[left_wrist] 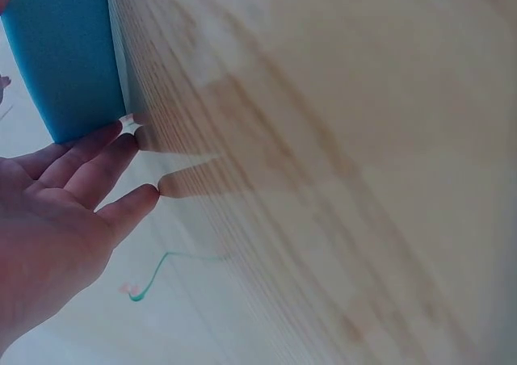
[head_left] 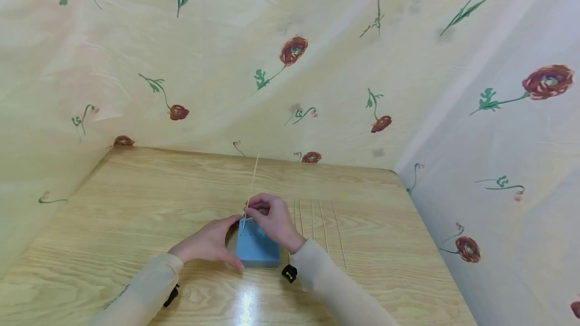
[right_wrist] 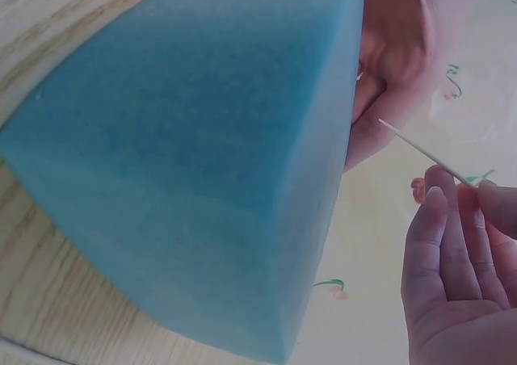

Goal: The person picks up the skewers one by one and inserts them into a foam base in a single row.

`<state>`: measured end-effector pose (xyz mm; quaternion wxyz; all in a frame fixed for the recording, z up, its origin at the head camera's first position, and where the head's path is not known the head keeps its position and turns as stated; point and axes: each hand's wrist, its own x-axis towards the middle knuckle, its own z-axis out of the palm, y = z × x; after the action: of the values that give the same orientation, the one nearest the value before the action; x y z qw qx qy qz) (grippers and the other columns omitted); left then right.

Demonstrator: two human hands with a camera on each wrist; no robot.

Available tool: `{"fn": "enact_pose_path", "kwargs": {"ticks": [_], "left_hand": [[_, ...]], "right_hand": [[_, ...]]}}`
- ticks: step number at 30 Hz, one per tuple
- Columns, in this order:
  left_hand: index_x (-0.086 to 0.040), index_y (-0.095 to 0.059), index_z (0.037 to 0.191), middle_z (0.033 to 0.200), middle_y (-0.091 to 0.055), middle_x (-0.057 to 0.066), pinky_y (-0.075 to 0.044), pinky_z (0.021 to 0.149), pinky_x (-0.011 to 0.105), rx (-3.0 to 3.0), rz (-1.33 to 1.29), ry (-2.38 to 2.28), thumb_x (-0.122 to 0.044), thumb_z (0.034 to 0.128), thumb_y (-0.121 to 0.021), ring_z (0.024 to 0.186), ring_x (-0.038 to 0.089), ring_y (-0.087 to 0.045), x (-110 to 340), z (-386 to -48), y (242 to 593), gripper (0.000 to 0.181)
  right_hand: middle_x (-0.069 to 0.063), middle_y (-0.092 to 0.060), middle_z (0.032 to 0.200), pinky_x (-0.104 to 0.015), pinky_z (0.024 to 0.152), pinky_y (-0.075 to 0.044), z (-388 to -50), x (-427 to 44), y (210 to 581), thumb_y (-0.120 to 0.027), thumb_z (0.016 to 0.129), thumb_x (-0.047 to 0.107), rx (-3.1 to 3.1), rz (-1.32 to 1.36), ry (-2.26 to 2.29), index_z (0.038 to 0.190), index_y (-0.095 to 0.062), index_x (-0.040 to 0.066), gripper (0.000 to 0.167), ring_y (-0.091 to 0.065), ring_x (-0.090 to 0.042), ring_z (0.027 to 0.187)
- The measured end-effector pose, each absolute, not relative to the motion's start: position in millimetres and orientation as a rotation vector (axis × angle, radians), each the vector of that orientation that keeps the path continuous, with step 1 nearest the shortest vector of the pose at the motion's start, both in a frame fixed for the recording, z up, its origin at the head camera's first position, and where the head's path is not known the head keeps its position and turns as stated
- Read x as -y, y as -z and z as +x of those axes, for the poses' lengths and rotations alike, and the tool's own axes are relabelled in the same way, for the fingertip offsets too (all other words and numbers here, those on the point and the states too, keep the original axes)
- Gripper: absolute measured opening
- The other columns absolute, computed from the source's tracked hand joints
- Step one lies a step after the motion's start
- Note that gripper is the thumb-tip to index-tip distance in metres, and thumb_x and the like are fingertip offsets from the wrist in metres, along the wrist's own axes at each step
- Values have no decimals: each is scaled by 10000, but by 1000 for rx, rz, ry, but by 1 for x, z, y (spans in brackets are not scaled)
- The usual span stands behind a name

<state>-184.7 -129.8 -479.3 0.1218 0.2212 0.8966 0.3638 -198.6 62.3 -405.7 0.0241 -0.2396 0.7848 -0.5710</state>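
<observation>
A blue block [head_left: 258, 251] with rows of small holes in its top lies on the table. My left hand [head_left: 208, 240] grips its left side, thumb at the near corner and fingers at the far one; in the left wrist view the fingers of this hand [left_wrist: 69, 211] touch the block [left_wrist: 69, 58]. Above the block's far left part, my right hand [head_left: 274, 219] pinches a thin, nearly upright stick [head_left: 255, 177]. In the right wrist view, the stick's pointed end [right_wrist: 412, 142] juts from the fingertips of the right hand [right_wrist: 464, 276], beside the block [right_wrist: 186, 139].
Several thin sticks [head_left: 324, 225] lie side by side on the wooden table [head_left: 385, 245], right of the block. A black object [head_left: 289, 273] is by the right sleeve, another [head_left: 171, 296] by the left. Flower-patterned cloth [head_left: 217, 64] hangs behind and beside the table.
</observation>
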Motion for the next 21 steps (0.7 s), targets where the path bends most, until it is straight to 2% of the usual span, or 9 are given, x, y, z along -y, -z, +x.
{"fn": "enact_pose_path", "kwargs": {"ticks": [10,17,21], "left_hand": [[-4,-316,1460,1442,-390,176,-331,1020,517,-2601,628,-1062,-570,578,-858,1297,343,-372,131,-185,481,1180],[15,-301,1463,1453,-372,184,-326,1024,516,-2596,637,-1061,-563,591,-855,1305,344,-360,132,-185,479,1184],[8,-304,1464,1454,-373,183,-324,1024,519,-2596,638,-1062,-573,584,-853,1306,344,-361,131,-185,478,1188]], "right_hand": [[-211,-663,903,-254,706,-536,-205,-56,411,-623,893,-64,-2527,-805,1740,959,-640,-110,82,-658,-354,819],[-27,-677,879,-231,691,-533,-229,-54,447,-653,911,55,-2578,-810,1709,963,-677,17,69,-661,-148,783],[-2,-674,870,-240,696,-535,-230,-54,448,-648,916,59,-2598,-793,1679,957,-679,36,56,-657,-128,780]]}}
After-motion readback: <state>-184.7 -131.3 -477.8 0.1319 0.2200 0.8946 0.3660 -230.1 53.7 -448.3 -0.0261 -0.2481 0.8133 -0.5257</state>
